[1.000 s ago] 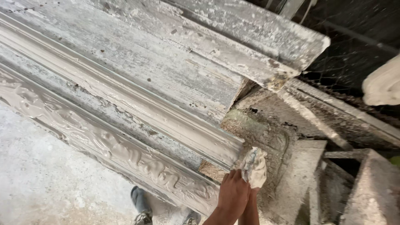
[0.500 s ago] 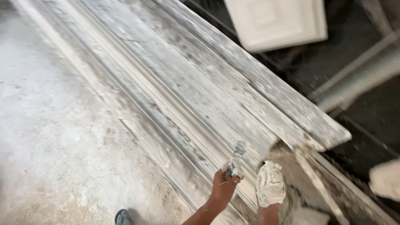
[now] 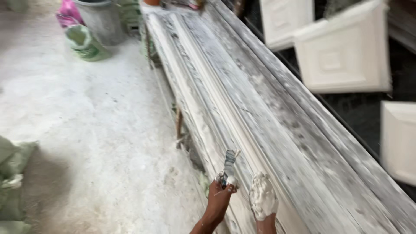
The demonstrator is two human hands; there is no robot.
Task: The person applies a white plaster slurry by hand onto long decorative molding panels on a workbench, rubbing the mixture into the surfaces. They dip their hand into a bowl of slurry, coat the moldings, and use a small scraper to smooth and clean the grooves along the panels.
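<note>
A long grey plaster-crusted cornice mould (image 3: 260,108) runs from the near right to the far middle, with ridges and grooves along its length. My left hand (image 3: 219,197) is at its near end, shut on a small plaster-smeared scraper tool (image 3: 229,164) whose blade points up over the mould's left ridge. Beside it, my right hand (image 3: 262,197) is coated in white plaster and rests palm down on the mould surface with its fingers together.
White square plaster panels (image 3: 342,52) lean against the dark wall on the right. A grey bucket (image 3: 102,21), a green sack (image 3: 84,41) and a pink bag (image 3: 69,13) stand at the far left on the dusty concrete floor (image 3: 86,130). More sacks (image 3: 11,182) lie at the left edge.
The view has swung up from the mould's broken near end to along its whole length. Both hands stay at the near end; the right hand now lies flat on the mould.
</note>
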